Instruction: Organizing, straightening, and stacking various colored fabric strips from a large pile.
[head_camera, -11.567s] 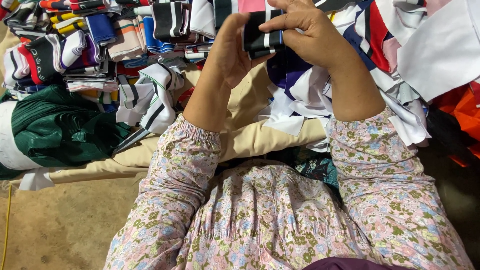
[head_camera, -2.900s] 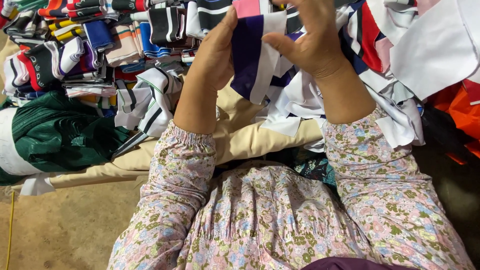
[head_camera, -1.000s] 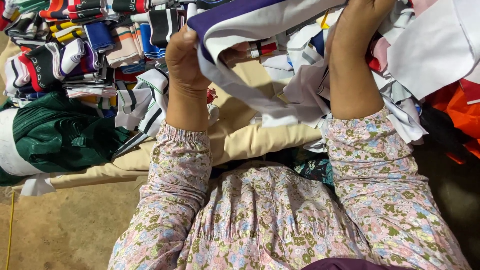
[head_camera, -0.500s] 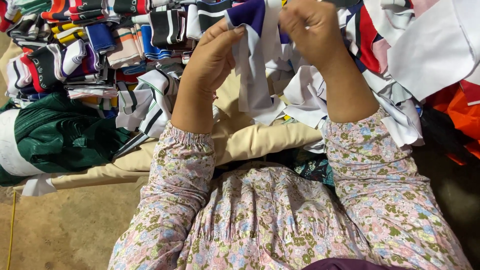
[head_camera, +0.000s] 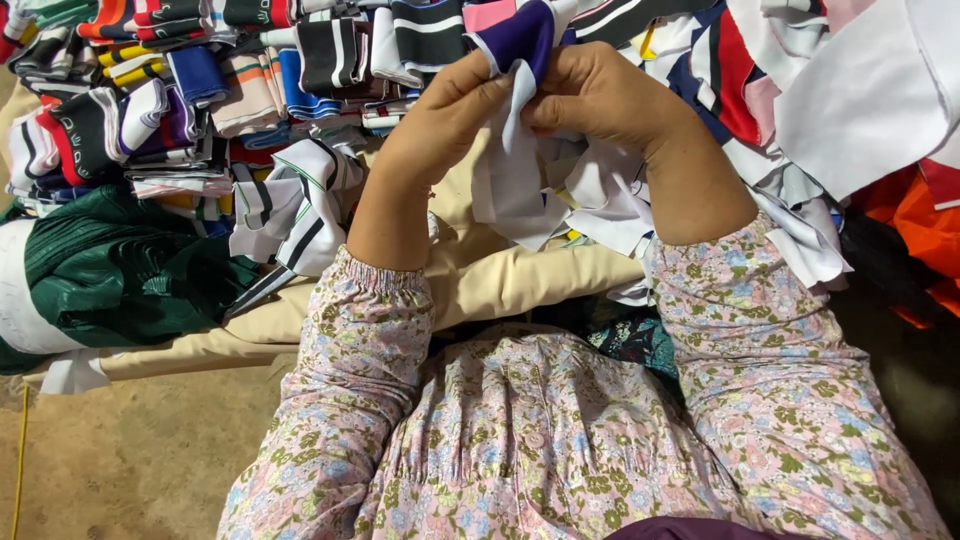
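My left hand (head_camera: 445, 120) and my right hand (head_camera: 600, 95) are raised close together, both pinching the same purple and white striped knit strip (head_camera: 515, 60). The strip is folded over at the top, where its purple band shows, and its white end hangs down between my wrists. My fingertips nearly touch across the fold. Both forearms come out of floral-print sleeves. Behind my hands lies a heap of similar striped knit pieces.
Rows of folded striped knit bands (head_camera: 200, 80) in many colours lie stacked at the upper left. A dark green garment (head_camera: 120, 270) lies at the left, beige cloth (head_camera: 520, 285) under my arms, loose white and coloured pieces (head_camera: 820, 110) at the right, orange fabric (head_camera: 920, 215) at the far right.
The strip, stretched wide between my raised hands a second ago, has been gathered and folded. My hands have come together and lowered slightly.
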